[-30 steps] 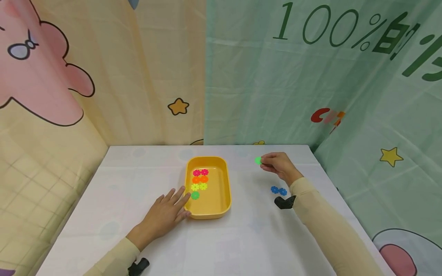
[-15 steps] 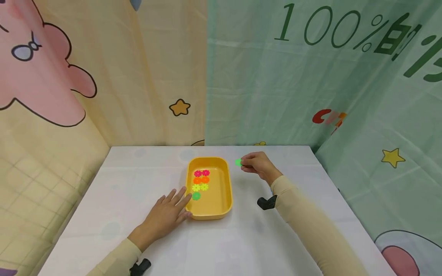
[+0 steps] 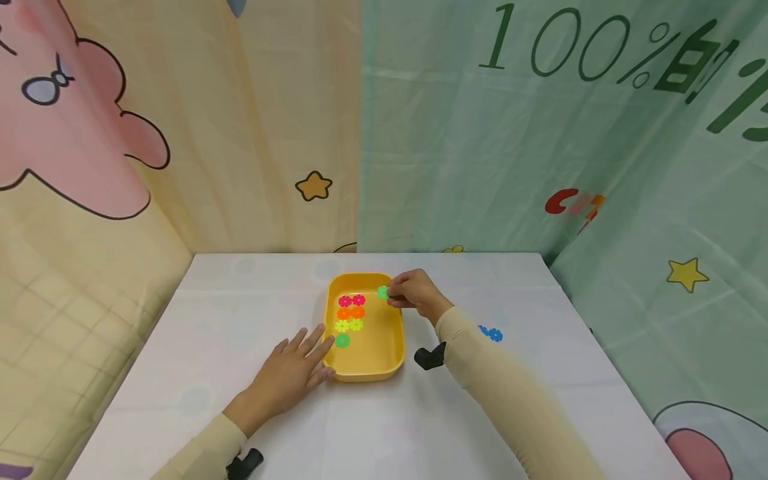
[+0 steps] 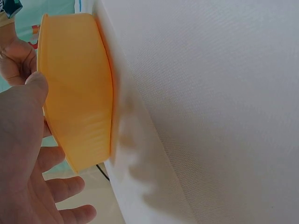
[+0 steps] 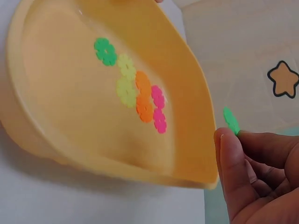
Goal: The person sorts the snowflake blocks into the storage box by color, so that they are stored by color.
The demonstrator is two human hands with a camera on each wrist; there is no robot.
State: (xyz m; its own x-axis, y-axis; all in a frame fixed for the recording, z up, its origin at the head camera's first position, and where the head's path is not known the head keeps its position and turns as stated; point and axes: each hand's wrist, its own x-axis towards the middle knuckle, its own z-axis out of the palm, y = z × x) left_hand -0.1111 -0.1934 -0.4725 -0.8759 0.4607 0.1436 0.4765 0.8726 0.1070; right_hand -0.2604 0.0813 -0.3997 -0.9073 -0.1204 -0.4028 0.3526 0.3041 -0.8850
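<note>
Between thumb and fingertips, my right hand pinches a green flower-shaped plastic piece, over the far right part of a yellow tray. My left hand rests at the tray's left side with its fingers spread, and its thumb touches the rim in the left wrist view. Inside the tray lie two pink pieces, two orange pieces and two yellow pieces, each pair side by side. A single green piece lies beside the yellow ones, near my left fingertips.
Two blue flower pieces lie on the white table to the right of the tray, one partly hidden by my right sleeve. Printed curtains stand behind the table and at both sides.
My right hand has carried the green piece leftward from the table's far right to over the tray. The left hand and the tray have stayed in place.
</note>
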